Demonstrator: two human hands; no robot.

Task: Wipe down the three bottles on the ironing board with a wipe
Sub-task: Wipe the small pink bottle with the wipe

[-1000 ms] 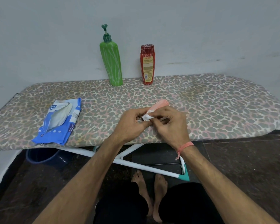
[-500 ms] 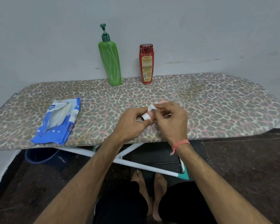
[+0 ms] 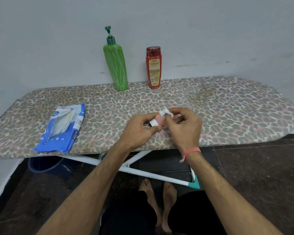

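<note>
The fingers of the left hand [image 3: 139,128] are closed around a small pink bottle [image 3: 159,119], pinching it near its white base, while the fingertips of the right hand [image 3: 183,126] press a white wipe [image 3: 166,113] against the bottle's upper end. Both hands hover low over the near edge of the ironing board [image 3: 227,107] (whether the bottle touches the cover cannot be told).

Further out, the green pump bottle [image 3: 116,65] and the red bottle [image 3: 153,67] stand upright at the far edge against the wall, near each other but apart, and neither is being handled. The blue wipe packet [image 3: 61,129] lies open on the left of the board.

As a judgement, the pink bottle is mid-wipe and at most two bottles remain; nothing shows whether those two are already clean.
</note>
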